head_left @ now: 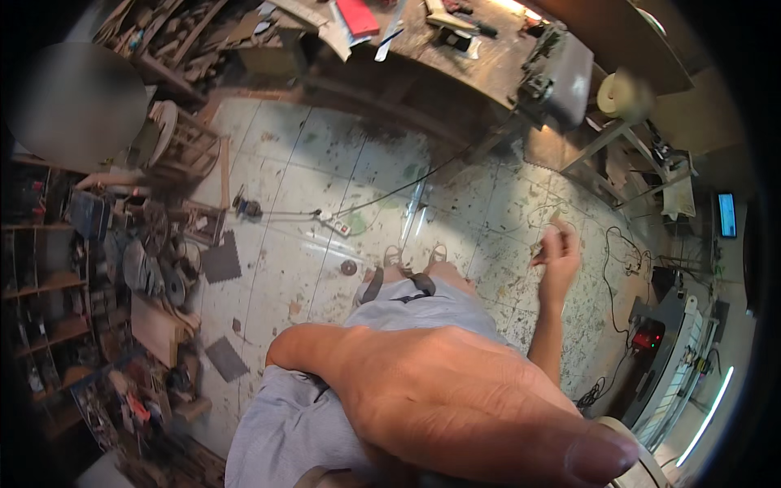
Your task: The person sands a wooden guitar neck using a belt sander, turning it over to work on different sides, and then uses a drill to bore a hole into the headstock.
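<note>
My left hand [464, 407] fills the lower middle of the view, very close to the camera, its back turned toward it. The thumb stretches to the lower right; the other fingers are hidden, so I cannot tell whether it holds anything. Lower down at the right, my right hand [561, 250] hangs over the stained floor. Its fingers are loosely bent and somewhat blurred, with a gap by the thumb, and no held thing shows. Grey clothing [431, 307] covers my body between the two arms.
A cluttered workbench [480, 69] runs along the far side, bearing a red box [358, 16]. On the tiled floor lie a power strip [333, 224], cables and dark mats [221, 257]. Wooden shelves [45, 285] stand left; a machine with red lights [648, 337] stands right.
</note>
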Demonstrator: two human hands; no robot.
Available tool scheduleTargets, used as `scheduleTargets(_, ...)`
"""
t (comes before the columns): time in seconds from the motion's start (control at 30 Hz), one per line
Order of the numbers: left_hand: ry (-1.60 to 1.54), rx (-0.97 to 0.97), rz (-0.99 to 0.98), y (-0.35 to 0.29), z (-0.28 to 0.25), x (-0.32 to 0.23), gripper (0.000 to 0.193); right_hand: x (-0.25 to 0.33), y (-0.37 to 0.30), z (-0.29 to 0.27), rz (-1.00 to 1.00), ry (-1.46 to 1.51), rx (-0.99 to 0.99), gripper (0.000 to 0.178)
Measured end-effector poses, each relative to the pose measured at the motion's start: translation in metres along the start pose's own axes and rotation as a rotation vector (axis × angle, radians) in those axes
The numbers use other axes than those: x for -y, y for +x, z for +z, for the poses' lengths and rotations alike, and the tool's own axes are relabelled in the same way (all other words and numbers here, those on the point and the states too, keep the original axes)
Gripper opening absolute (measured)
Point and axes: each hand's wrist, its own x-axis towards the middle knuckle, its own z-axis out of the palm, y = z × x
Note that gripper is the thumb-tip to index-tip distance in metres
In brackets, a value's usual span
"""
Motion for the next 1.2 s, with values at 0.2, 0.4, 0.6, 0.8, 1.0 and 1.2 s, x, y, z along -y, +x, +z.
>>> scheduleTargets(0.2,0.053,-0.464,0.368,-0.011,-0.001,0.033,0.015,-0.204,-0.077,-0.06,0.781,-0.307,-0.125,0.022)
scheduleTargets(0.4,0.125,-0.017,-0.257,-0.042,-0.085,0.006,0.043,-0.245,-0.078,-0.157,0.911,-0.466,-0.033,0.017)
scheduleTargets(0.6,0.904,-0.493,-1.088,-0.146,-0.154,0.05,0.044,-0.251,0.003,-0.16,0.946,-0.558,0.029,0.017)
scheduleTargets(0.8,1.133,-1.21,-1.385,-0.33,-0.187,0.055,0.035,-0.265,0.131,-0.089,0.705,-0.505,0.345,0.023)
scheduleTargets(1.0,1.324,-1.486,-1.45,-0.382,-0.19,0.033,0.037,-0.212,0.199,-0.017,0.54,-0.493,0.445,0.028)
scheduleTargets(1.2,1.274,-1.629,-1.36,-0.415,-0.212,0.032,0.038,-0.252,0.21,-0.043,0.489,-0.713,0.453,0.02)
